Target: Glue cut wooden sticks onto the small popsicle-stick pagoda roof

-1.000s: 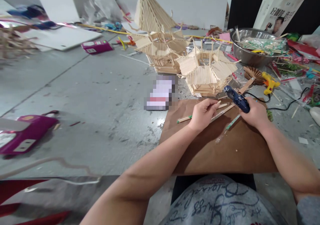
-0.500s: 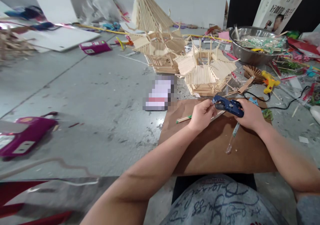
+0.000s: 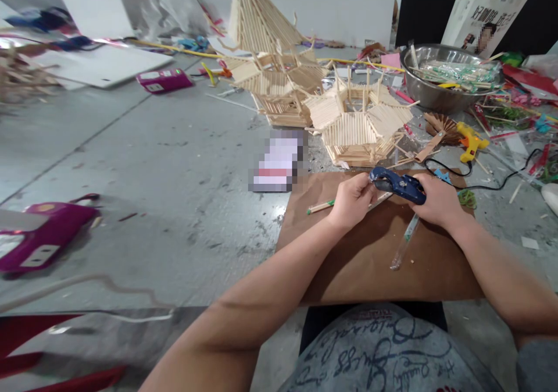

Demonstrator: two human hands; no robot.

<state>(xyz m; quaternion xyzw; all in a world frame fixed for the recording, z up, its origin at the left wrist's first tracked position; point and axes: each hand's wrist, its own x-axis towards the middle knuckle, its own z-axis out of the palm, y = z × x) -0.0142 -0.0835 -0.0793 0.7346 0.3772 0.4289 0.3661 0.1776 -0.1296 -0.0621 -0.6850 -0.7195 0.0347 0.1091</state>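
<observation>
Head view: two bare hands above a brown sheet on a grey work surface.
Right hand: fingers wrapped round the handles of a navy curved-jaw cutter.
Cutter: held over the sheet, its jaw end beside the left fingertips.
Left hand: fingers pinched together (what lies between them is hidden).
Green-tipped wooden stick: on the sheet's left part, one end beneath the left hand.
Clear wrapper: slanting below the cutter.
Hexagonal stick model: just beyond the sheet.
Yellow glue gun: right of the model, cord trailing.
</observation>
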